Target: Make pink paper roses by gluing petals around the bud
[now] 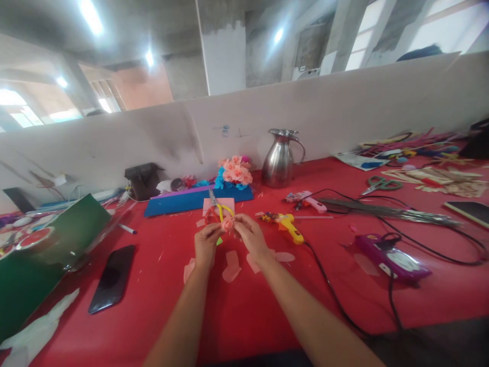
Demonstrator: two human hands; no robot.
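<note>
Over the red table [244, 306] my left hand [206, 244] and my right hand [250, 235] meet, both pinching a small pink paper flower [228, 223] between their fingertips. Loose pink paper petals [233, 265] lie on the cloth just under my hands. Yellow-handled scissors [219, 206] rest on a pink sheet right behind the flower. A yellow glue gun [288, 225] lies to the right of my right hand, its black cord trailing toward me.
A black phone [112, 278] and green sheet [42, 255] lie left. A blue roll [196, 200], pink flower bunch [236, 172] and steel jug [280, 158] stand by the white partition. Right: white glue gun [309, 201], wires [385, 211], purple device [393, 257], green scissors [380, 184].
</note>
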